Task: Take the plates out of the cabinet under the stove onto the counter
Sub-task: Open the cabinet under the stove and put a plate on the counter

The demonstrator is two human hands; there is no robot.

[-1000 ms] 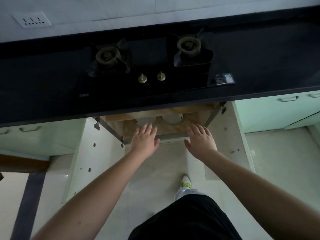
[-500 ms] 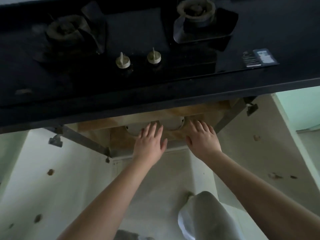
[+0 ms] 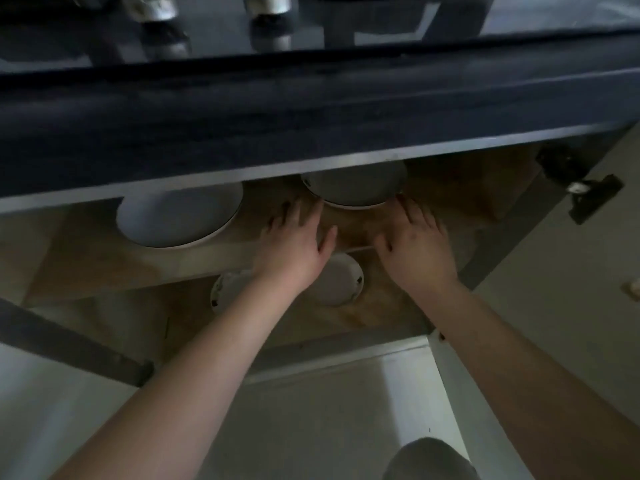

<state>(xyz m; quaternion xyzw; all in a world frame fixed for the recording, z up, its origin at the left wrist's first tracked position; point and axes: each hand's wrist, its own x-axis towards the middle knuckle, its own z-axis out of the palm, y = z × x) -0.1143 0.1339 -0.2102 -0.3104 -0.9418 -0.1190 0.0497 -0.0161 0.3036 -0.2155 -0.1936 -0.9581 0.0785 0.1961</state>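
Note:
Inside the open cabinet, a white plate (image 3: pixel 178 216) lies on the upper wooden shelf (image 3: pixel 457 188) at the left. A second stack of white plates (image 3: pixel 356 185) sits further right, partly hidden under the black counter edge (image 3: pixel 311 129). My left hand (image 3: pixel 294 244) and my right hand (image 3: pixel 417 247) reach in with fingers spread, one at each side of that right stack, fingertips at its rim. Neither hand holds anything. Two more white dishes (image 3: pixel 337 282) rest on the lower shelf, partly covered by my left wrist.
The black stove top with two knobs (image 3: pixel 266 3) fills the upper view. Both cabinet doors stand open; a black hinge (image 3: pixel 588 195) sticks out at the right. My knee (image 3: pixel 429 459) shows at the bottom above the pale floor.
The view has dropped lower and closer to the cabinet, so the plates and a lower shelf show. Both hands have gone further in, to either side of the right stack.

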